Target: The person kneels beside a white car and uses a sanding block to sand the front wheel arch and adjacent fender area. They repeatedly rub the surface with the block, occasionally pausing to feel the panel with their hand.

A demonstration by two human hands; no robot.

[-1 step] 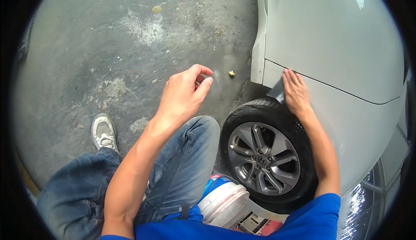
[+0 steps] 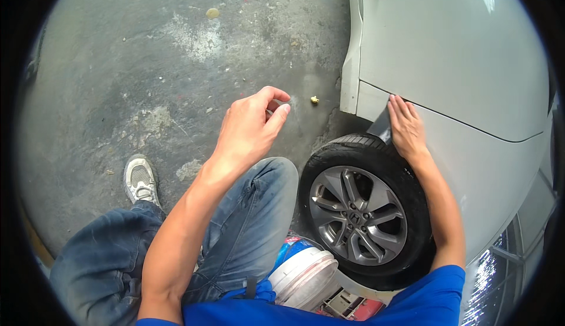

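Note:
My right hand point(image 2: 407, 127) lies on the light-coloured car panel point(image 2: 453, 143) just above the wheel arch, fingers straight and close together. It holds a dark grey sheet, which looks like sandpaper point(image 2: 381, 127), against the bodywork. Part of that sheet shows left of the fingers; the rest is hidden under the hand. The fingertips reach close to the dark panel seam. My left hand point(image 2: 250, 123) hangs in the air over the floor, left of the car, with bent fingers and the thumb apart from the index finger. Nothing shows in it.
Below my right hand stands the car wheel point(image 2: 357, 217), with a black tyre and grey spokes. A white bucket point(image 2: 303, 276) is beside my jeans-clad knee point(image 2: 276, 179). A small yellowish scrap point(image 2: 315, 100) lies on the stained concrete floor point(image 2: 147, 61).
My right hand and the grey sheet have slid slightly to the right along the panel. My left hand has hardly moved.

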